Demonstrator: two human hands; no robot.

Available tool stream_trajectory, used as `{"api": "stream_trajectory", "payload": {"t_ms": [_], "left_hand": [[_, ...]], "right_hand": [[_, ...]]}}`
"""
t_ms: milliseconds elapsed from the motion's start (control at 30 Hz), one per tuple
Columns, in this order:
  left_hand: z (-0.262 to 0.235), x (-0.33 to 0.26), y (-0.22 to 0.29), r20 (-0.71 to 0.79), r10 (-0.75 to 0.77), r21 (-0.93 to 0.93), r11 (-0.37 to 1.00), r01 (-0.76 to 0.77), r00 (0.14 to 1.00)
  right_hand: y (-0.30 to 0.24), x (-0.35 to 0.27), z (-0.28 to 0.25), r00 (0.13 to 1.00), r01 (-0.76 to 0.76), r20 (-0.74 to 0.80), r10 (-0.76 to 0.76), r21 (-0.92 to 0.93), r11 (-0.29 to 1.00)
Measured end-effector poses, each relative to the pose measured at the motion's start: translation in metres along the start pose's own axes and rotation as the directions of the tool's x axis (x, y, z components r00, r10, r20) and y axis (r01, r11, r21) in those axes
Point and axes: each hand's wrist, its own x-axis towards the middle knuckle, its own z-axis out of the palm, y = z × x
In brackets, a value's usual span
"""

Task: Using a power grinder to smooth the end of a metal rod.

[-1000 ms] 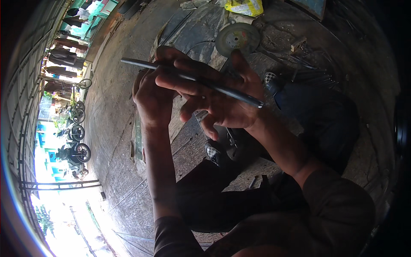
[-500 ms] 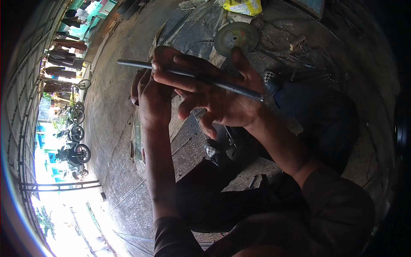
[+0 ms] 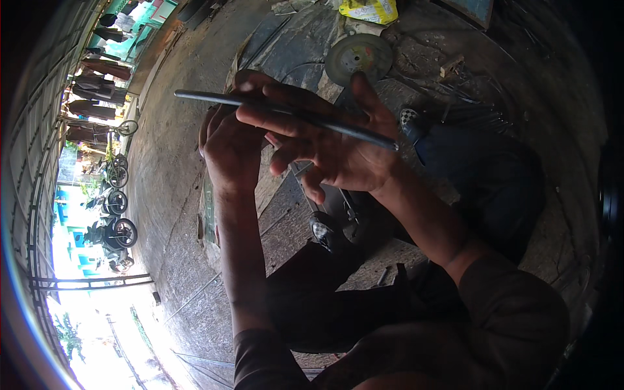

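Observation:
A slim dark metal rod (image 3: 354,132) slants across both hands, its far left end sticking out past my left hand. My left hand (image 3: 231,153) is closed, its fingers curled up around the rod just behind the right fingertips; part of its grip is hidden. My right hand (image 3: 348,153) is turned palm up with fingers spread and thumb raised. The rod lies over its palm and fingers, and its near end reaches toward the heel of that hand.
A round disc (image 3: 357,58) lies on the floor ahead, near a yellow bag (image 3: 369,10). A wooden block (image 3: 452,65) and thin rods lie to the right. Checkered shoes (image 3: 327,229) show below my hands. Motorcycles (image 3: 121,233) stand outside at left, near hanging clothes (image 3: 94,86).
The rod has shifted slightly to the left and turned a little. My left wrist has tilted, and its fingertip no longer shows over the rod. The right hand has barely moved.

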Motion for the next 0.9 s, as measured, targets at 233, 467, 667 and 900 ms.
{"api": "stream_trajectory", "payload": {"t_ms": [233, 467, 667, 900], "left_hand": [[0.018, -0.006, 0.001, -0.048, 0.121, 0.363, 0.927, -0.096, 0.991], [0.015, -0.003, 0.001, -0.087, 0.103, 0.418, 0.907, -0.057, 0.991], [-0.005, -0.001, -0.007, 0.108, 0.303, 0.868, 0.435, -0.238, 0.947], [0.008, 0.002, -0.007, -0.155, 0.001, 0.258, 0.965, 0.039, 0.988]], "right_hand": [[0.000, 0.001, 0.002, 1.000, 0.020, 0.011, -0.020, -0.011, 1.000], [-0.001, 0.001, 0.000, 1.000, 0.012, 0.011, -0.012, -0.025, 1.000], [0.001, 0.003, -0.001, 1.000, -0.003, 0.004, 0.004, -0.080, 0.997], [-0.001, -0.006, -0.010, 0.990, -0.136, -0.056, 0.128, -0.170, 0.976]]}}
